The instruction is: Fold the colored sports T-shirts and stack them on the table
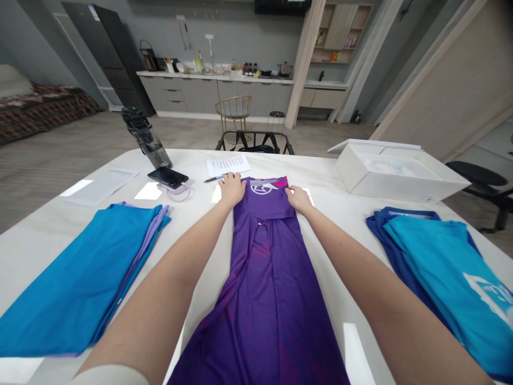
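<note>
A purple garment (272,278) lies lengthwise down the middle of the white table, its far end folded over toward me, with a white logo and pink trim showing there. At that end's left corner is my left hand (232,189), fingers bent onto the fabric edge. My right hand (299,199) pinches the right edge of the folded part. Blue folded clothes (88,267) with a lilac layer lie on the left. On the right, a turquoise garment (449,267) rests over a dark blue one (377,227).
Beyond the left clothes stand a water bottle (150,141) and a phone (168,177) with a lilac cable device. A pen (215,178) and a printed sheet (228,164) lie near my left hand. An open white box (396,171) sits at the back right.
</note>
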The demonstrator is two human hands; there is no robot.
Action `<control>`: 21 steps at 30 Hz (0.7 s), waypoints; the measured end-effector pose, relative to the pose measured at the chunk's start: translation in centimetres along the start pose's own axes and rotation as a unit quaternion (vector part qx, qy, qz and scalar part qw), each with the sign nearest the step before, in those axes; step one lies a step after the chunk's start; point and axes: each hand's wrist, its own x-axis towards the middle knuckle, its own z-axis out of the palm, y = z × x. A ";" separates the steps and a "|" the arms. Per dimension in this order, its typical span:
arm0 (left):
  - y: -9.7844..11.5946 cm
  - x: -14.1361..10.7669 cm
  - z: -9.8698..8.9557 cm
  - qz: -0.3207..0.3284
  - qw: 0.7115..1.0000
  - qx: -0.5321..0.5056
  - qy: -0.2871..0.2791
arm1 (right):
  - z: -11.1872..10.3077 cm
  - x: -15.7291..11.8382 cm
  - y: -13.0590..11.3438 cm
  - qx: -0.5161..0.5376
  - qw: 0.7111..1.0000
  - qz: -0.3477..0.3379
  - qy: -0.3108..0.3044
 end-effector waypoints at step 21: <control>-2.0 -17.8 -8.3 0.280 0.953 -0.060 -0.098 | 1.4 -17.5 -5.6 -0.087 0.915 -0.384 -0.091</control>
